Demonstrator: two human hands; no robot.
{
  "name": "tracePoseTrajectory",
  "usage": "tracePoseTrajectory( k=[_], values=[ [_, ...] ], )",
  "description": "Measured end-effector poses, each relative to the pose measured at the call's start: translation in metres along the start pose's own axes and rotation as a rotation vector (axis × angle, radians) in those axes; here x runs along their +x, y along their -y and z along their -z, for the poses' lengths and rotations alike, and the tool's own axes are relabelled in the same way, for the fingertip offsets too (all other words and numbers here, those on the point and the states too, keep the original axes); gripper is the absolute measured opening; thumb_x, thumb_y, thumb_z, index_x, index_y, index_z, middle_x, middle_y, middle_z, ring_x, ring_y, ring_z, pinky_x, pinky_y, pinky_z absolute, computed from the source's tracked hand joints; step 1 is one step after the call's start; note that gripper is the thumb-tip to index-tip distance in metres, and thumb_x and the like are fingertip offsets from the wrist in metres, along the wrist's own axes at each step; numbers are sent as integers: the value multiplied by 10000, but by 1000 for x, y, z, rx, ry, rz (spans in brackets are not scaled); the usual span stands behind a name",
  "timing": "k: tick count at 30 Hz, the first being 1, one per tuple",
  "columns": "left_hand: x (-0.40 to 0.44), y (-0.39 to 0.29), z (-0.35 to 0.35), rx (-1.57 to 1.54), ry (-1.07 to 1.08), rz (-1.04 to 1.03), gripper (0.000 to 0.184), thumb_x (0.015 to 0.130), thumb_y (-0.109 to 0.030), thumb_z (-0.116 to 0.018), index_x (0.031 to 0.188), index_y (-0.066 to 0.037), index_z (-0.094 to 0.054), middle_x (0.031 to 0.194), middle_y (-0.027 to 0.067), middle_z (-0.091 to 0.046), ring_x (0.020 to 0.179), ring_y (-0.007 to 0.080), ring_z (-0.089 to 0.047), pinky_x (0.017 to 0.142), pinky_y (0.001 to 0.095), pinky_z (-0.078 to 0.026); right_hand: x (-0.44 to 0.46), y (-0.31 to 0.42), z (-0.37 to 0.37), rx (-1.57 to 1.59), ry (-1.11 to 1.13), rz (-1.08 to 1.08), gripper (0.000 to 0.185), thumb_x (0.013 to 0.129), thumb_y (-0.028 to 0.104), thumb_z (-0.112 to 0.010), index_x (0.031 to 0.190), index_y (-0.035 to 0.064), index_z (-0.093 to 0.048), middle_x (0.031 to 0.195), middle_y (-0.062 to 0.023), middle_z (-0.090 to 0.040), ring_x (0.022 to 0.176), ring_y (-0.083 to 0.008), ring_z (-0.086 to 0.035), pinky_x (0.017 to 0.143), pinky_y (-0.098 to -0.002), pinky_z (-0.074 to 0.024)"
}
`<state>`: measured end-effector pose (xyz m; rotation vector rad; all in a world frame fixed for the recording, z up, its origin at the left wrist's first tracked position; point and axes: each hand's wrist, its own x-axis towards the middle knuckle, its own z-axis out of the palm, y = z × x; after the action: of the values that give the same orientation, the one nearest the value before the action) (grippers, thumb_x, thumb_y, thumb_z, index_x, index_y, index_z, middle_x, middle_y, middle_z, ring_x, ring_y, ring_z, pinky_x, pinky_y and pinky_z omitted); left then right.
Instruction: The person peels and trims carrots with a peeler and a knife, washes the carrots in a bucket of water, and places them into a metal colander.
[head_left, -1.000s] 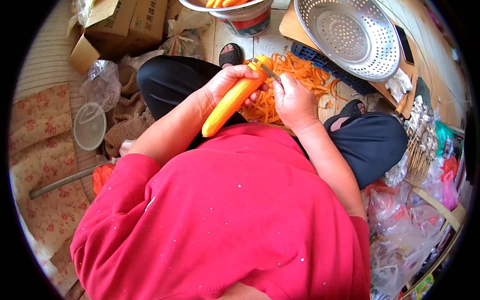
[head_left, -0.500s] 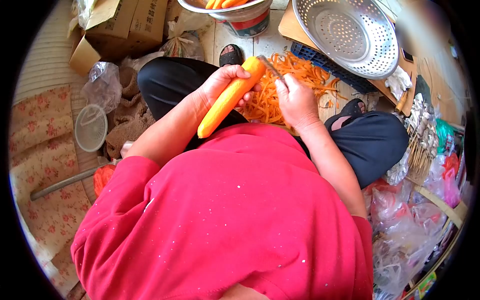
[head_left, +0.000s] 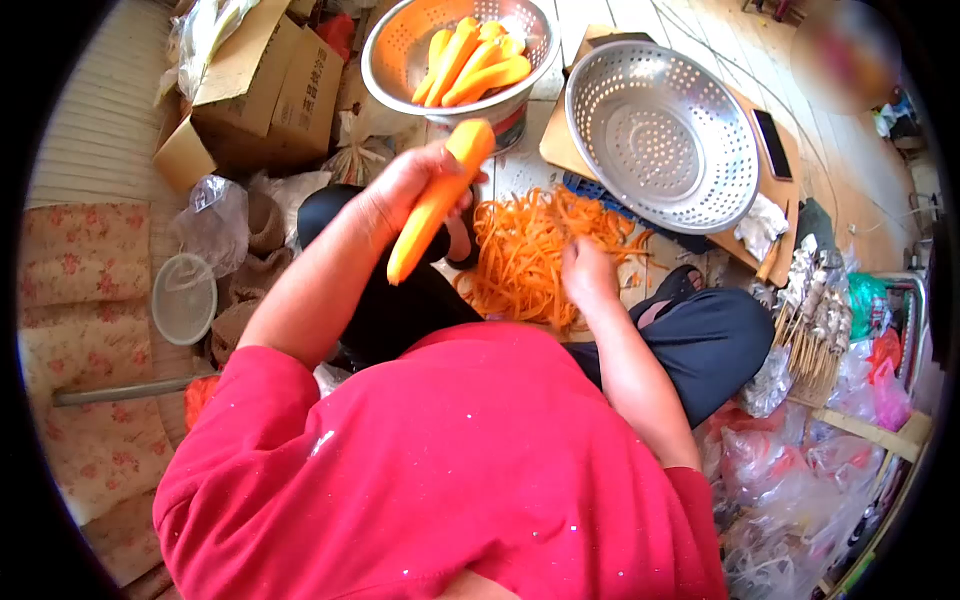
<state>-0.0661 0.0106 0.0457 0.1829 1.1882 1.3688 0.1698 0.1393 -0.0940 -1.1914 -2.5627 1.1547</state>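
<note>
A peeled carrot is gripped in my left hand, tilted, its upper end just short of a metal colander. Several peeled carrots lie in that colander. My right hand is closed around a peeler, of which only a small, blurred part shows. Below and around that hand spreads a heap of orange carrot peelings on the floor. The peeler is apart from the carrot.
A second colander, with nothing in it, sits on a wooden board, beside a phone and a white cloth. Skewers and plastic bags lie at right. A cardboard box and a round lid are at left.
The carrot and peeler have come apart. My left hand has carried the carrot slightly left; my right hand has lowered over the peelings. The view has tipped up, showing more of the carrot colander.
</note>
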Motion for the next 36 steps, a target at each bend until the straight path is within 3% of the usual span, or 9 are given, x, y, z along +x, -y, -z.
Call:
tracePoseTrajectory(
  k=[1,5,9,12,16,26,29,33,36],
  values=[
    [10,-17,3,99,-58,-52,509,753,-190,-607,1225,-31,-504,997,138,-605,655,204,-597,553,288,-520,2,-4,2,-222,258,-160,258,890,291,-537,882,46,-621,862,-240,-638,823,-430,-614,729,-493,-486],
    [67,-71,16,522,-439,-472,672,743,-49,-661,1368,-50,-416,1082,117,-610,859,188,-607,719,297,-519,-17,17,5,89,149,80,223,861,257,-537,903,59,-631,881,-223,-655,827,-418,-628,740,-493,-498],
    [120,-101,36,1163,-723,-544,787,676,-65,-679,1401,-18,-377,1161,195,-609,1042,258,-603,912,315,-469,-20,14,36,-34,88,67,199,838,235,-596,887,42,-594,809,-203,-650,791,-410,-625,698,-494,-487],
    [153,-104,56,989,-680,-501,723,683,-56,-669,1367,-42,-437,1100,174,-627,967,267,-625,854,326,-498,-32,31,79,153,50,18,171,840,212,-609,877,46,-591,795,-186,-654,770,-389,-632,678,-475,-489],
    [161,-115,38,439,-364,-533,555,716,-17,-650,1248,28,-500,982,131,-624,797,194,-618,717,295,-517,-42,6,132,-259,171,-94,198,867,243,-539,875,56,-602,768,-223,-639,750,-419,-628,700,-514,-497],
    [147,-109,-53,-173,-188,-437,416,841,-136,-576,1179,82,-469,1001,207,-625,804,240,-636,744,336,-553,25,-95,239,-727,59,-530,259,869,212,-517,932,-7,-640,824,-230,-661,725,-367,-648,695,-426,-521],
    [149,-103,-70,-104,-234,-412,413,831,-146,-584,1169,69,-483,991,178,-635,820,240,-634,731,319,-539,57,-136,236,-328,-69,-560,317,867,173,-526,1106,-15,-613,803,-180,-665,614,-240,-634,605,-360,-522],
    [148,-101,-81,-57,-228,-393,405,824,-143,-580,1170,50,-495,997,159,-640,823,225,-635,722,316,-529,89,-159,238,-120,-287,-544,450,795,267,-611,1185,42,-605,1113,-196,-653,1022,-336,-629,897,-377,-480],
    [154,-98,-81,-71,-181,-393,405,816,-143,-581,1170,41,-512,986,142,-643,819,209,-633,728,300,-519,91,-145,247,-23,-485,-510,444,812,168,-612,1227,12,-581,1014,-177,-686,993,-270,-645,890,-334,-472]
  ],
)
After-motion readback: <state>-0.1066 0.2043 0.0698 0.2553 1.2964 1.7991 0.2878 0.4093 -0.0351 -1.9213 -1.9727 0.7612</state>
